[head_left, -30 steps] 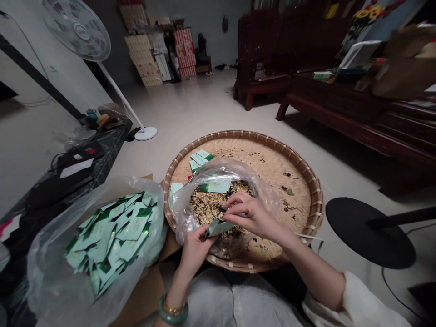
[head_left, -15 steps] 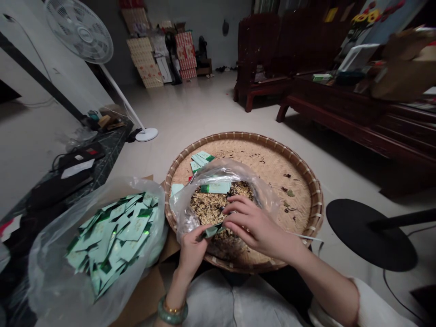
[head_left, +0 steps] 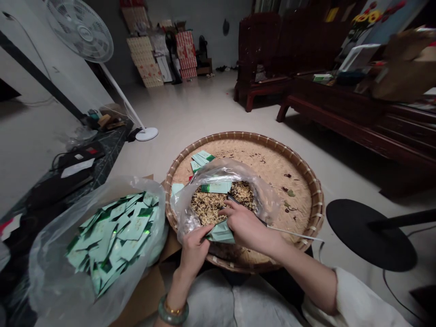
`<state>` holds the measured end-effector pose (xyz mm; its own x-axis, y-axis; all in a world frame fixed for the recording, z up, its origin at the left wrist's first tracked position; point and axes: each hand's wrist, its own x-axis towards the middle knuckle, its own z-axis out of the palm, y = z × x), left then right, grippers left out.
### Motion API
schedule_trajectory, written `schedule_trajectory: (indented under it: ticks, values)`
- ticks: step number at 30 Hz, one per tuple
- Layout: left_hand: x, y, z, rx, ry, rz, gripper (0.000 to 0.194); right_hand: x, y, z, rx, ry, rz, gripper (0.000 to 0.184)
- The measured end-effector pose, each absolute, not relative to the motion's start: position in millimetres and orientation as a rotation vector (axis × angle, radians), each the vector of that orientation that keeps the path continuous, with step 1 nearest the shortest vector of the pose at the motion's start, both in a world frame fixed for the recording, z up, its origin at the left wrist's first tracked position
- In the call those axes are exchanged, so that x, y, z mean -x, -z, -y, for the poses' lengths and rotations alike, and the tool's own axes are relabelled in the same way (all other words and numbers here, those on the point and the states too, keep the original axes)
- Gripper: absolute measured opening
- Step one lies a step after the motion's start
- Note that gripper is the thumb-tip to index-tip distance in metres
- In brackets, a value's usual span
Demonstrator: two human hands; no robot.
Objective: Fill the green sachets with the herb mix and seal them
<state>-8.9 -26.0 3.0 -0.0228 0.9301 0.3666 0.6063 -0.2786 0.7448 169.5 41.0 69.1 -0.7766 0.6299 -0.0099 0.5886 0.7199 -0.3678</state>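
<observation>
A pale green paper-like packet [head_left: 220, 232] is held low over the near side of an open clear plastic bag [head_left: 262, 181]. My left hand [head_left: 195, 247] pinches its left edge between thumb and fingers. At its right side my right hand [head_left: 250, 227] is closed on the packet, with the index finger stretched over the bag's contents. Loose tan and black dried flakes [head_left: 209, 204] fill the bag. Just beyond my right fingers lies a slim dark object [head_left: 233, 198], partly hidden by the hand. Several flat green packets [head_left: 216, 187] rest on the flakes.
The bag sits in a round woven bamboo tray [head_left: 316, 204] with more packets [head_left: 202, 158] and scattered leaves. Left stands a plastic bag of green packets [head_left: 116, 231]. A white rod [head_left: 296, 233] crosses the tray's right rim. Two stand bases flank it: white [head_left: 146, 134], black [head_left: 361, 236].
The packet has turned and shows more of its face. My right hand has come down to its right side, and the slim dark object beyond the fingers shows more clearly.
</observation>
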Motion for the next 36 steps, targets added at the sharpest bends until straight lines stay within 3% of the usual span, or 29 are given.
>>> schedule_trajectory:
  ticks: [8,16,25,36]
  values:
    - [8.3,4.3,24.4,-1.598,-1.165,-1.631,0.039,-176.9,-83.0,-42.5,0.897,-0.605,2.570,0.004]
    - [8.2,8.2,22.8,-1.472,-1.212,-1.564,0.031,-181.9,-106.2,-36.9,0.905,-0.682,2.547,0.004]
    - [7.2,8.8,21.9,-1.438,-1.216,-1.537,0.024,-191.8,-99.4,-41.3,0.740,-0.698,2.492,0.011]
    - [5.8,3.9,21.3,-1.463,-1.206,-1.547,0.021,-192.6,-100.1,-39.9,0.853,-0.731,2.445,0.012]
